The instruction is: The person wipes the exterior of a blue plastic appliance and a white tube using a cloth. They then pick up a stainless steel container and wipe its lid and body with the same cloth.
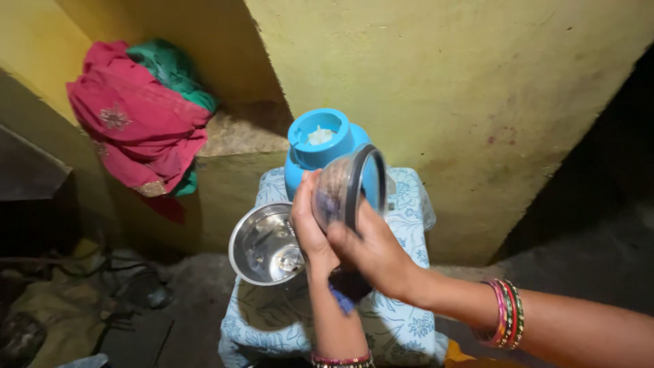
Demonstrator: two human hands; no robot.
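My right hand [373, 253], with coloured bangles on its wrist, grips a clear domed lid [347, 187] with a black rim and holds it up on edge. My left hand [308, 221] rises from below, its palm and fingers against the lid's clear dome. Just left of that wrist, a steel mixer jar [264, 243] is tilted with its open mouth towards me. A dark blue handle [346, 292] shows under both wrists. I cannot tell what supports the jar. Behind the lid stands a blue mixer base [315, 146] with a white coupling on top.
The mixer base stands on a stool or box covered with a pale blue floral cloth [409, 225]. A yellow wall [443, 82] rises close behind. Red and green clothes [136, 116] hang over a ledge at the left. Dark clutter [61, 300] lies on the floor below.
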